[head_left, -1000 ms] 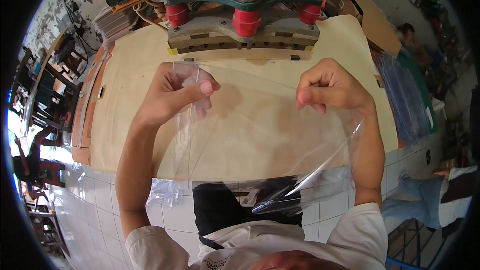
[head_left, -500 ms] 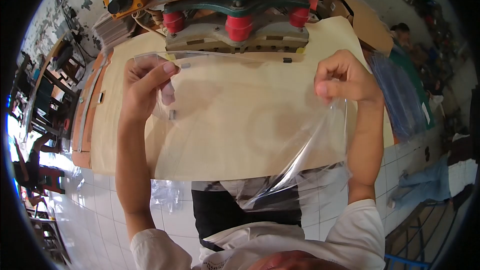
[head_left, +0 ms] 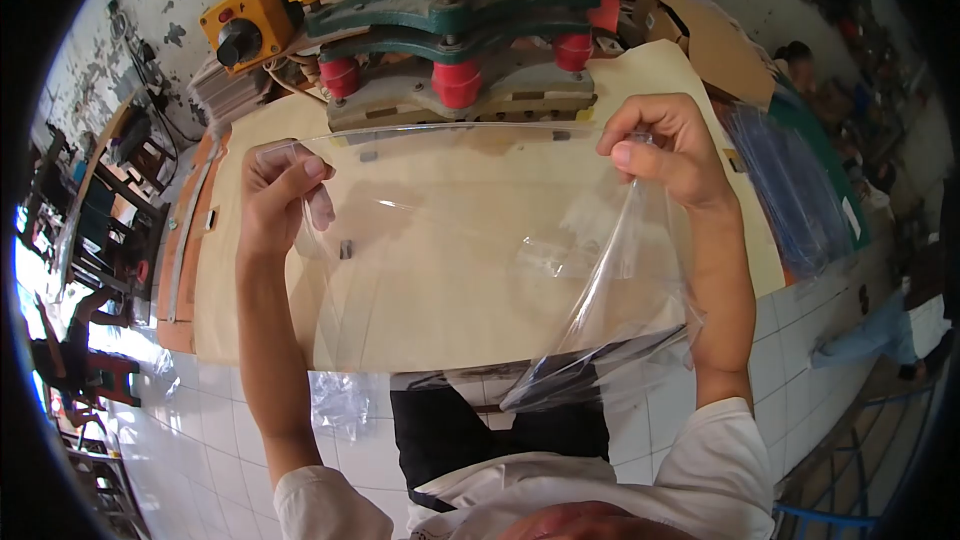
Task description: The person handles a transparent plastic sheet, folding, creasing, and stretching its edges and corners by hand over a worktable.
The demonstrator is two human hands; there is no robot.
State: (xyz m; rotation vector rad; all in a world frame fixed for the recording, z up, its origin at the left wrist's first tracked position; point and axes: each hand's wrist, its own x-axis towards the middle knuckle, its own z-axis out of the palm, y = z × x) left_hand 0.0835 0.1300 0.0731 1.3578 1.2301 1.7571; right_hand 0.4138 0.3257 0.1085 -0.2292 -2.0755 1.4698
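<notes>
A clear plastic sheet (head_left: 450, 240) is stretched between my two hands above the tan-covered table. My left hand (head_left: 280, 195) pinches its upper left corner between thumb and fingers. At the upper right, my right hand (head_left: 665, 155) is closed on the other corner, where the film gathers into shiny folds. The lower part of the sheet hangs past the table's front edge. Beyond its top edge stands a press (head_left: 455, 40) with green bars, red cylinders and yellow knobs. Small dark marks or pieces (head_left: 346, 249) show through the film.
An orange control box (head_left: 245, 25) with a black knob sits at the back left. Stacked bluish clear sheets (head_left: 790, 190) lie on the right, near an opened cardboard box (head_left: 715, 40). A metal strip (head_left: 190, 235) runs along the table's left side. A person (head_left: 885, 330) is at the far right.
My right hand has moved left and slightly up, with the sheet's top edge now drawn across. My left hand keeps its pinch. The view has shifted, showing more of the press top.
</notes>
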